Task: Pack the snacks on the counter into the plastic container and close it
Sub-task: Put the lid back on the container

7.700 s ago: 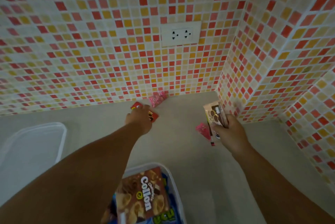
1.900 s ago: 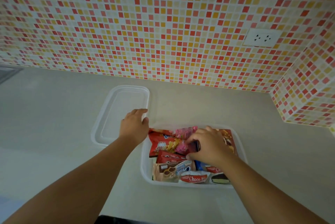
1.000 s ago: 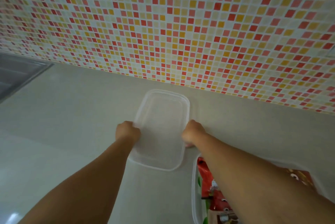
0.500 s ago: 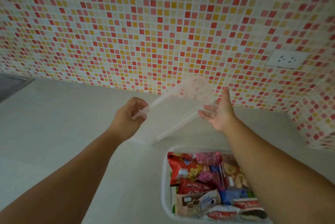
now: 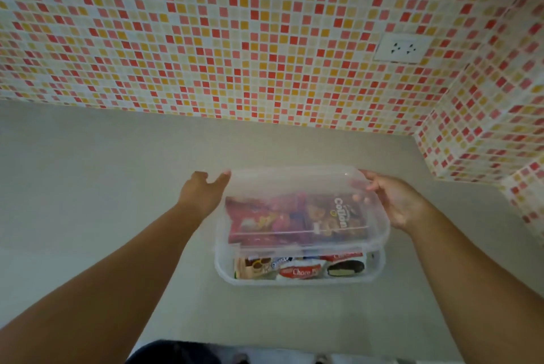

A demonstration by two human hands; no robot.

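- The left hand [image 5: 203,191] touches the far left corner of the clear lid [image 5: 300,184], with the fingers spread and only the fingertips on its edge.
- The right hand [image 5: 394,201] holds the far right corner of the lid, the fingers curled around its rim and the palm turned inward.
- The lid is between the two hands and over the plastic container [image 5: 297,279]; it covers the far part of the container, and the near part is open.
- The near edge of the lid stands above the container rim, so the lid is tilted and not pressed down.
- The container rests on the desk [image 5: 88,201], just below and between the hands, close to the person.
- To the left of the left hand the desk is bare and wide.
- Beyond the hands a strip of bare desk goes up to the tiled wall [image 5: 206,40].
- To the right of the right hand the desk is narrower, because a tiled corner [image 5: 477,134] comes forward there.
- A white wall socket [image 5: 401,48] sits high on the wall, well apart from the right hand.
- The container is transparent with rounded corners and it is full of snacks [image 5: 294,269].
- Through the lid a brown Collon box [image 5: 338,216] and a red packet [image 5: 253,219] are seen, a little blurred.
- In the open near part lie a red and white Choco packet [image 5: 300,272] and a packet with a dark chocolate cake picture [image 5: 346,267].
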